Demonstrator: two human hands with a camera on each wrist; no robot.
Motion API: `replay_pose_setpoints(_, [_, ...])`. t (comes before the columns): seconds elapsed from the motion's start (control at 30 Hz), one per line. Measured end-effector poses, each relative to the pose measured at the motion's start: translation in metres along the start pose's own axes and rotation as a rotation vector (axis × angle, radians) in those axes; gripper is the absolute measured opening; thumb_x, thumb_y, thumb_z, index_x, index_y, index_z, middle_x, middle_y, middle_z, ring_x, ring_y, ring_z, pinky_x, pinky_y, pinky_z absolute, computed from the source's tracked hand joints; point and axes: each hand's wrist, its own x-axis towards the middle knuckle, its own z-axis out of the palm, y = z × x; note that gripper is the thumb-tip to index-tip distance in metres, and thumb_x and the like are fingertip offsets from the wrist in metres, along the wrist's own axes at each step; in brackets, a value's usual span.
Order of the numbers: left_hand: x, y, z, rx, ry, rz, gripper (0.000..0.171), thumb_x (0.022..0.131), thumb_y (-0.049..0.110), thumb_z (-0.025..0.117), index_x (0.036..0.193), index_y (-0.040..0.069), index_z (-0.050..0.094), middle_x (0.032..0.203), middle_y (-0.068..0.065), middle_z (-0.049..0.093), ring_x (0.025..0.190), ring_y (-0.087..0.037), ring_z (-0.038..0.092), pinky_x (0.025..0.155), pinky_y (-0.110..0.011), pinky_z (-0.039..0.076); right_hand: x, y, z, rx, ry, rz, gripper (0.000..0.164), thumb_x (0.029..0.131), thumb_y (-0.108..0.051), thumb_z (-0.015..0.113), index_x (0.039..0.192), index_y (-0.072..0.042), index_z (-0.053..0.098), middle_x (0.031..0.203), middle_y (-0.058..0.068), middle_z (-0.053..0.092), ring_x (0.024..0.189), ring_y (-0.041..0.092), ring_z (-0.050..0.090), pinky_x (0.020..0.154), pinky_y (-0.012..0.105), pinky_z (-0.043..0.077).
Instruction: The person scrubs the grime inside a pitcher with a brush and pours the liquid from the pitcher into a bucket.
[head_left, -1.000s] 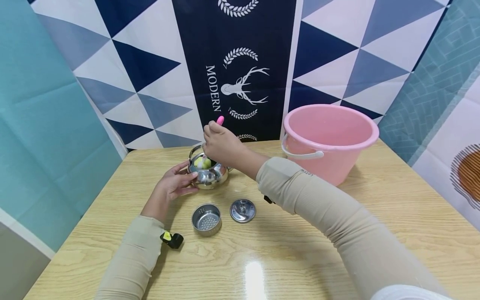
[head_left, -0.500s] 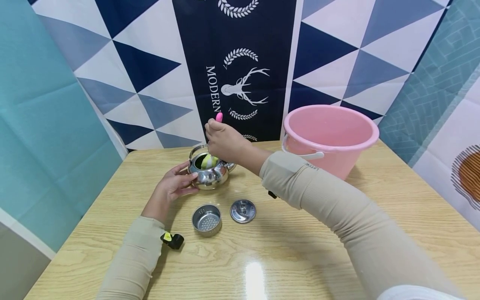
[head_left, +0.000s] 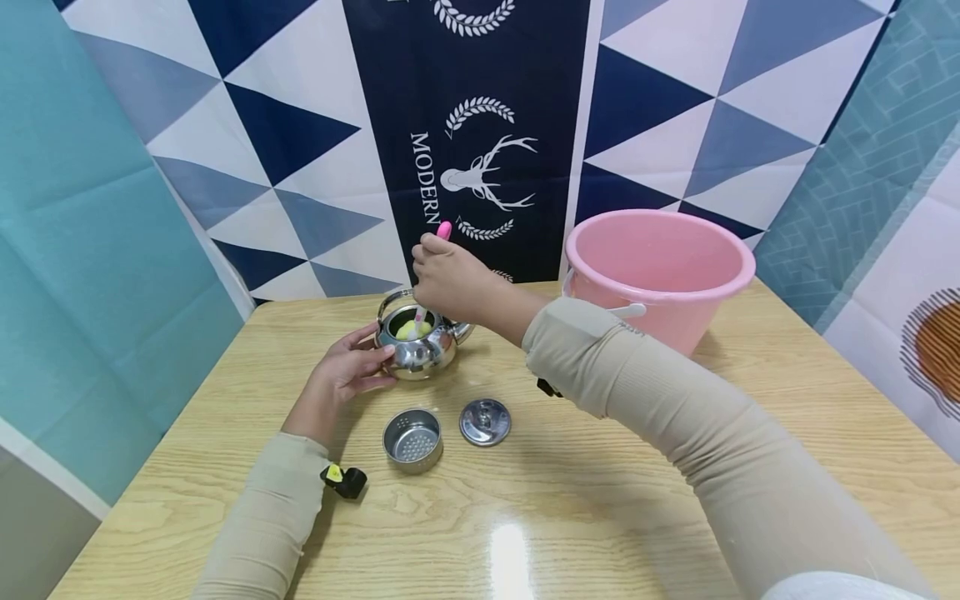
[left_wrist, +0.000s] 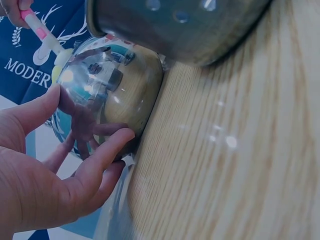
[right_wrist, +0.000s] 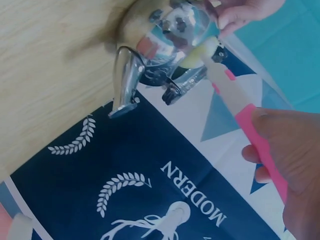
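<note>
A shiny steel teapot (head_left: 422, 362) with a hoop handle stands at the back of the table, its spout to the right. My left hand (head_left: 352, 360) holds its left side; the left wrist view shows the thumb near the top and the fingers (left_wrist: 107, 147) spread low on the wall. My right hand (head_left: 457, 283) grips the pink handle (right_wrist: 250, 125) of a sponge brush above the teapot. The brush's yellow-and-white sponge head (head_left: 412, 329) sits inside the teapot's mouth, its lower part hidden by the rim.
A perforated steel strainer basket (head_left: 414, 442) and a round steel lid (head_left: 484, 422) lie in front of the teapot. Back right stands a large pink bucket (head_left: 660, 321) with a white handle. A patterned cloth (head_left: 300, 125) hangs behind the table.
The brush in my right hand has shifted around the teapot's mouth, first rightward, then back to the middle and lower, its handle leaning more rightward. The left hand and teapot have stayed put.
</note>
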Motion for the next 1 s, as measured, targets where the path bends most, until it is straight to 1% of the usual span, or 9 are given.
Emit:
replay_pose_setpoints(0.17, [0.000,0.000,0.000,0.002,-0.012,0.002,0.078,0.092,-0.005,0.063,0.156,0.020,0.027,0.158,-0.014,0.023,0.113,-0.029,0.052,0.094,-0.055,0.048,0.001,-0.006,0.004,-0.007,0.015,0.017,0.025,0.100,-0.017,0.048,0.103,-0.021,0.073,0.102,0.001,0.068,0.095,0.022,0.045,0.092,0.038,0.027])
replay_pose_setpoints(0.27, [-0.001,0.000,0.000,0.000,-0.010,0.000,0.077,0.092,-0.005,0.062,0.155,0.021,0.027,0.157,-0.013,0.024,0.113,-0.029,0.052,0.094,-0.055,0.048,0.003,-0.010,0.007,-0.007,0.012,0.044,0.028,0.101,-0.017,0.046,0.107,-0.021,0.072,0.105,0.002,0.068,0.096,0.023,0.045,0.093,0.039,0.027])
replay_pose_setpoints(0.37, [-0.001,0.000,0.000,0.006,-0.014,0.003,0.077,0.092,-0.005,0.062,0.156,0.020,0.026,0.158,-0.013,0.023,0.116,-0.030,0.050,0.094,-0.054,0.048,0.004,-0.012,0.010,-0.011,0.009,0.074,0.027,0.101,-0.017,0.046,0.108,-0.023,0.072,0.106,0.003,0.067,0.096,0.023,0.045,0.093,0.040,0.026])
replay_pose_setpoints(0.5, [-0.001,-0.001,0.000,0.009,-0.027,0.012,0.078,0.093,-0.004,0.062,0.156,0.019,0.023,0.159,-0.014,0.020,0.123,-0.033,0.046,0.095,-0.055,0.047,0.004,-0.013,0.015,-0.027,0.024,0.107,0.027,0.100,-0.017,0.046,0.106,-0.023,0.072,0.103,0.004,0.067,0.096,0.023,0.045,0.093,0.040,0.026])
replay_pose_setpoints(0.67, [0.000,-0.001,-0.001,0.007,-0.031,0.012,0.077,0.093,-0.004,0.061,0.156,0.019,0.023,0.158,-0.015,0.020,0.130,-0.037,0.040,0.095,-0.055,0.047,0.004,-0.012,0.019,-0.041,0.033,0.131,0.028,0.100,-0.015,0.045,0.098,-0.022,0.072,0.097,0.004,0.066,0.094,0.024,0.045,0.093,0.040,0.026])
replay_pose_setpoints(0.8, [0.000,-0.001,-0.001,0.009,-0.030,0.019,0.076,0.094,-0.005,0.059,0.157,0.018,0.022,0.158,-0.016,0.019,0.131,-0.038,0.039,0.095,-0.055,0.046,0.001,-0.011,0.020,-0.052,0.022,0.138,0.028,0.099,-0.015,0.044,0.092,-0.021,0.071,0.095,0.003,0.065,0.094,0.024,0.044,0.094,0.040,0.026])
replay_pose_setpoints(1.0, [-0.001,-0.001,-0.001,0.006,-0.024,0.014,0.077,0.093,-0.005,0.061,0.156,0.020,0.023,0.159,-0.015,0.020,0.126,-0.034,0.043,0.096,-0.055,0.047,-0.005,-0.010,0.021,-0.064,0.027,0.133,0.026,0.097,-0.015,0.047,0.087,-0.020,0.071,0.093,0.003,0.066,0.093,0.024,0.045,0.095,0.040,0.025])
